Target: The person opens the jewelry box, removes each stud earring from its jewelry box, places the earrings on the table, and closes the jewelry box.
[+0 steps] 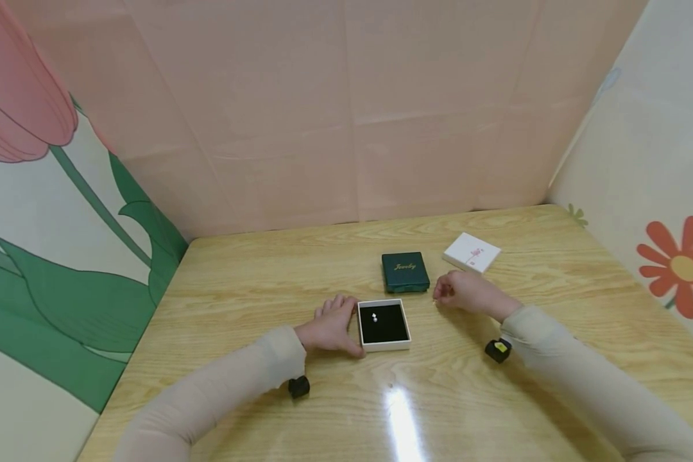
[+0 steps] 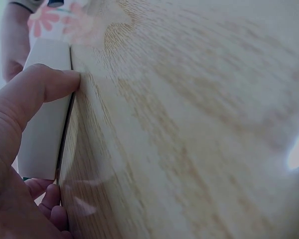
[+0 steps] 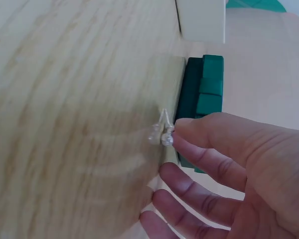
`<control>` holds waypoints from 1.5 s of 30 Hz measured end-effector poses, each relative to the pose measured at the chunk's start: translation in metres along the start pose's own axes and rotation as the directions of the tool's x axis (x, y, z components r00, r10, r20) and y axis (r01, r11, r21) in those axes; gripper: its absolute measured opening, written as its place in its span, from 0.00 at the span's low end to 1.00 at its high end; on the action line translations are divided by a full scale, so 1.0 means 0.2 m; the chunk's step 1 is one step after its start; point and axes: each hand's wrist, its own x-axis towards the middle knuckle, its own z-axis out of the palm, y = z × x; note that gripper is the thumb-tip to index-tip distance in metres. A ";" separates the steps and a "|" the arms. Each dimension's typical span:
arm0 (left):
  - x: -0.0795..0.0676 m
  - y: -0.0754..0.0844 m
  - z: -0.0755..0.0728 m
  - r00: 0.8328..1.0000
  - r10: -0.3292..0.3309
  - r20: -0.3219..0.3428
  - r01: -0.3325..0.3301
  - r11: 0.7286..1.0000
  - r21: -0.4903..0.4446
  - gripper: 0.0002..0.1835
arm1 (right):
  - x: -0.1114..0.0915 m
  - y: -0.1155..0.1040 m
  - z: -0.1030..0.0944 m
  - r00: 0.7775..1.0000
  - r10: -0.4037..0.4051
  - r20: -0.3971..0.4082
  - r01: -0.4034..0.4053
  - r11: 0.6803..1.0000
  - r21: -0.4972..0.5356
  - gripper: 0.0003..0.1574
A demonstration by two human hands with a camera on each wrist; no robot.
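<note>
A shallow white box [image 1: 408,330] with a black padded insert sits in front of the person. On its insert lies a small earring [image 1: 375,317] with a pearl-like bead. The left hand [image 1: 335,327] grips the box at its left side, thumb at the near corner and fingers towards the far one; the left wrist view shows the thumb across the box's outer wall [image 2: 42,134]. To the right of the box, the right hand [image 1: 468,293] pinches a second pearl earring [image 3: 167,138] between thumb and forefinger, low over the table. Its other fingers are loosely bent.
Behind the white box lies a dark green box lid [image 1: 405,272] lettered "Jewelry", with a bow at its near edge. A flat white packet [image 1: 472,253] with pink print lies beyond the right hand. Wood-grain table [image 1: 254,276] extends around them.
</note>
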 end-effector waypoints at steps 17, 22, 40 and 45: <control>-0.01 0.01 -0.01 1.000 -0.012 0.017 0.012 1.000 -0.019 0.51 | 0.03 -0.18 -0.14 0.990 0.064 -0.127 -0.045 0.988 0.150 0.05; -0.02 0.01 -0.01 1.000 -0.005 0.019 0.006 1.000 -0.025 0.51 | 0.05 -0.28 -0.11 0.983 0.010 -0.185 0.030 0.977 0.212 0.12; 0.00 0.00 -0.01 1.000 -0.006 0.012 0.006 1.000 0.000 0.50 | 0.11 -0.48 0.12 0.966 -0.226 -0.123 0.240 0.964 0.117 0.12; 0.00 0.00 -0.01 1.000 -0.014 0.024 0.014 1.000 0.015 0.50 | 0.14 -0.47 0.17 0.980 -0.193 -0.050 0.196 0.978 0.066 0.13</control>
